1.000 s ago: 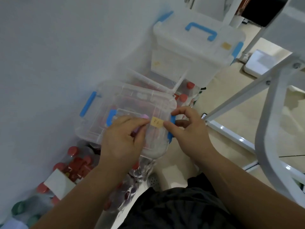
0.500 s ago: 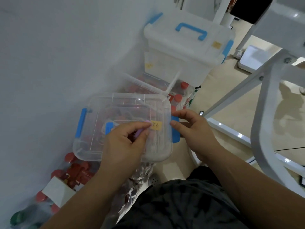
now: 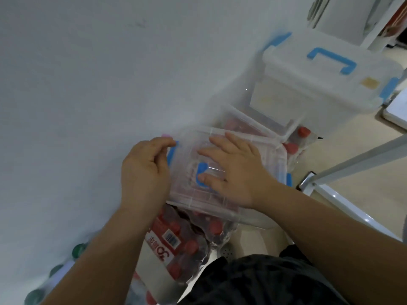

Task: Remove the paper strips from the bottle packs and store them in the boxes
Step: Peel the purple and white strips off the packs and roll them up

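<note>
box (image 3: 271,164), clear with blue latches, sits under both palms on top of a bottle pack (image 3: 187,241). half a second ago both sets of fingertips met at a small tan tag on the lid; now the tag is out of sight. the right hand (image 3: 237,172) lies flat, fingers straight, pressing the lid over its blue handle (image 3: 201,170). the left hand (image 3: 143,170) curls at the left latch (image 3: 171,154), seemingly round a pink thing (image 3: 165,135) peeking past its fingertips. likely the lid is being snapped shut. no loose strip shows. the wall (image 3: 88,84) crowds the left knuckles and an open box (image 3: 246,122) butts in just beyond the right fingertips. free room lies back toward the wrists and rightward, short of the white frame (image 3: 356,159).
</note>
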